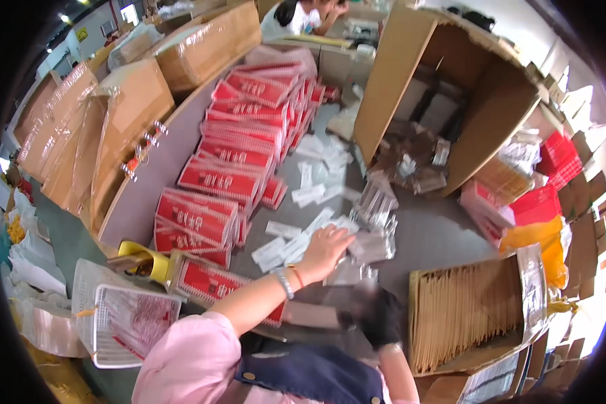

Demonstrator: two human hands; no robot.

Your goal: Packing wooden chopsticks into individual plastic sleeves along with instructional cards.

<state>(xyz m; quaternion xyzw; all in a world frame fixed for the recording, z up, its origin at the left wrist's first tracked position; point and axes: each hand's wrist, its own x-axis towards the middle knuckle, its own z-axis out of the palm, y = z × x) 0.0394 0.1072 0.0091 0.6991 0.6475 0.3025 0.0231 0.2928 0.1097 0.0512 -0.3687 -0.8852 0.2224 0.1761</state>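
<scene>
The small white packets [296, 246] are lying scattered near the middle of the grey worktop [438, 236], and the left hand [324, 250] is resting flat on them, fingers spread wide, palm down. Just right of it, a pile of clear sachets [374, 229] is touching the same heap. The right hand [378, 313] is hovering lower down, blurred and dark, so I cannot tell whether it is gripping anything. Stacks of red boxes [229, 172] are lining the worktop's left side. An open carton of tan envelopes [464, 310] is sitting to the right.
</scene>
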